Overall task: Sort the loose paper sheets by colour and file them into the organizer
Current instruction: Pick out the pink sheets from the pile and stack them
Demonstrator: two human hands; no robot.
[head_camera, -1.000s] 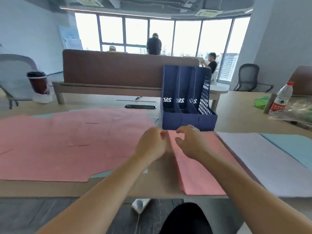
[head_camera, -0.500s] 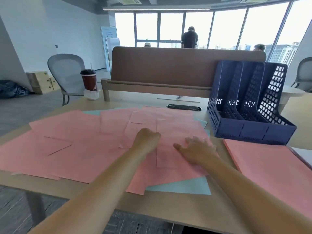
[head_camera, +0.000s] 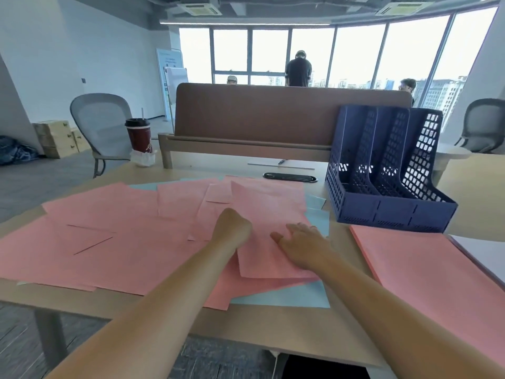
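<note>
Loose pink sheets (head_camera: 109, 242) lie spread over the left of the desk, with light blue sheets (head_camera: 287, 299) showing beneath them. My left hand (head_camera: 232, 225) rests on the topmost pink sheet (head_camera: 270, 209); its fingers are hidden behind the back of the hand. My right hand (head_camera: 303, 244) lies flat on the same sheet with fingers spread. The dark blue organizer (head_camera: 388, 209) stands at the right rear, its three slots holding nothing. In front of it lies a neat pink stack (head_camera: 426, 274), with a white sheet (head_camera: 486, 250) beside it.
A brown divider panel (head_camera: 273, 113) closes off the desk's far side. A dark red cup (head_camera: 138, 135) stands at the far left corner, a grey chair (head_camera: 101, 127) behind it. A black cable slot (head_camera: 289, 177) and a pen (head_camera: 281, 161) lie near the divider. People are behind the panel.
My view swung left from the pink stack by the organizer to the spread sheets. Both hands left the stack and came down on the top loose pink sheet.
</note>
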